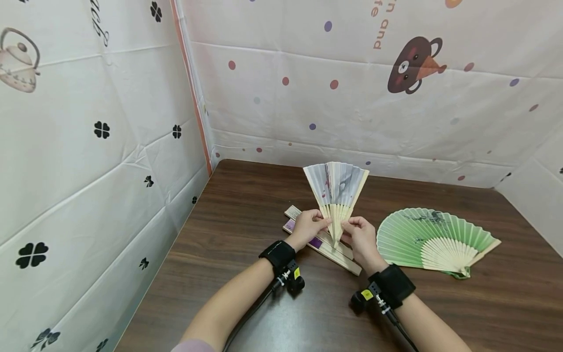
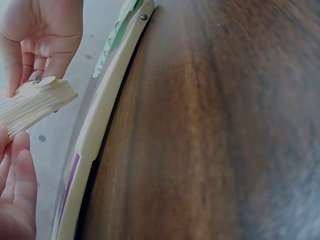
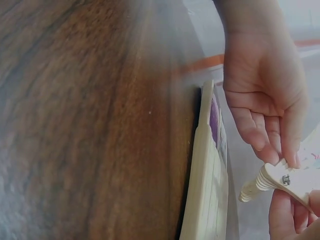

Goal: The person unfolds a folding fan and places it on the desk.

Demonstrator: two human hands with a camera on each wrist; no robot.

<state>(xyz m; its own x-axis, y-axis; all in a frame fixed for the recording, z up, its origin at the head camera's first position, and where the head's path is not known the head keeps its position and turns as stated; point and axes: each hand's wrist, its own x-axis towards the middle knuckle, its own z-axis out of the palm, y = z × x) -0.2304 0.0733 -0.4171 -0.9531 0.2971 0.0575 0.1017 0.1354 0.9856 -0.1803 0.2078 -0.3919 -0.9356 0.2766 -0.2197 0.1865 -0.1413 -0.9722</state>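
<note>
A folding fan (image 1: 336, 183) with pale grey, ink-printed leaf and light bamboo ribs is partly spread, its leaf pointing away from me. My left hand (image 1: 308, 227) pinches the ribs on the left side, thumb and fingers near the pivot. On the opposite side, my right hand (image 1: 361, 237) grips the outer rib between thumb and fingers. In the right wrist view the fan's metal rivet (image 3: 286, 179) shows at its narrow end. Beneath the hands, two closed fans (image 1: 338, 258) lie side by side on the table, one with a purple patch.
A green folding fan (image 1: 409, 237) lies spread on the dark wooden table (image 1: 211, 274), right of my right hand. Printed white cloth (image 1: 272, 107) hangs at the back and along the left side. Black cameras with cables are strapped to both wrists.
</note>
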